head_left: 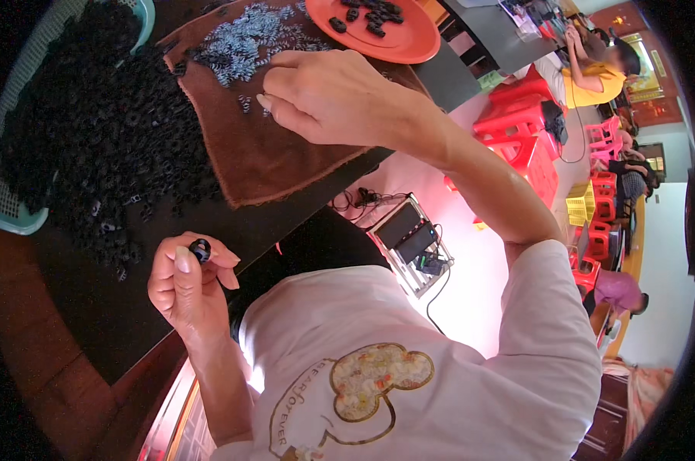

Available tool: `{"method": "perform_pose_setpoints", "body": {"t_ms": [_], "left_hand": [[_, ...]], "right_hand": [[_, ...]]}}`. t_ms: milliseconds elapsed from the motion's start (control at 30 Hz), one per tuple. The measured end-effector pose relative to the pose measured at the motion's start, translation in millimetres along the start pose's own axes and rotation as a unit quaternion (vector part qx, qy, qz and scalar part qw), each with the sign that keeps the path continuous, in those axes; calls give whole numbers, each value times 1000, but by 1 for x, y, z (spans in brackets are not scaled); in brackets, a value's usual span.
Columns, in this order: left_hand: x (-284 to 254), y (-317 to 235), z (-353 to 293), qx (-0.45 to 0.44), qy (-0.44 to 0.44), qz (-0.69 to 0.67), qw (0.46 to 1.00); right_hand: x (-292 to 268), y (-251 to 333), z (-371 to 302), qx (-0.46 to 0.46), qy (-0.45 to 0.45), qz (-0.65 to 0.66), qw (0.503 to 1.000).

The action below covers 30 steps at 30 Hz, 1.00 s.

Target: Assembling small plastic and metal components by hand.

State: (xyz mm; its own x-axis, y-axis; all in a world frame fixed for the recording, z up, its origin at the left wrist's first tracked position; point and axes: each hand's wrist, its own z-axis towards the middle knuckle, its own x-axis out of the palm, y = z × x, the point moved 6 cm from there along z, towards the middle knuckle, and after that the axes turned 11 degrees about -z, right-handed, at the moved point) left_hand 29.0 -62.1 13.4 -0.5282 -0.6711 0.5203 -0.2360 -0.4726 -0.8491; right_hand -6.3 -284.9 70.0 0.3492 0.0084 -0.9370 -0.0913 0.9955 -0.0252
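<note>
a small black piece (201,250) with a shiny, bluish middle sits at the fingertips of the left hand (186,286), pinched between thumb and forefinger, the other fingers loosely curled; the hand is just off the near edge of the black table (132,330) or over it, which i cannot tell. taking clock directions from this piece, the right hand (324,96) is at one o'clock, fingers bent and mostly closed, its thumb tip near a few loose coils; i cannot tell whether it has hold of anything. at twelve o'clock, just beyond its fingers, spreads a pile of pale blue-grey coils (244,42) on a brown cloth (267,169). at eleven o'clock lies a big heap of black parts (109,138), partly in a pale green basket (17,220) and partly spread across the table. further out at one o'clock, an orange-red plate (409,38) bears a few black pieces (376,11). at three o'clock a metal frame (410,238) with cables stands on the floor. at two o'clock are red stools (516,115) and a person in yellow (593,88).
</note>
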Motion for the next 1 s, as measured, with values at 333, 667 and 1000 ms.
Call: {"method": "perform_pose_setpoints", "body": {"t_ms": [333,667,1000], "left_hand": [[-1,-1,1,5,7,0,1000],[-3,-1,0,-2,16,-18,1000],[-7,-3,-1,10,3,-21,1000]], "right_hand": [[0,-5,0,20,-1,-4,1000],[0,-16,0,43,-32,100,994],[-2,-17,4,39,-41,139,989]]}}
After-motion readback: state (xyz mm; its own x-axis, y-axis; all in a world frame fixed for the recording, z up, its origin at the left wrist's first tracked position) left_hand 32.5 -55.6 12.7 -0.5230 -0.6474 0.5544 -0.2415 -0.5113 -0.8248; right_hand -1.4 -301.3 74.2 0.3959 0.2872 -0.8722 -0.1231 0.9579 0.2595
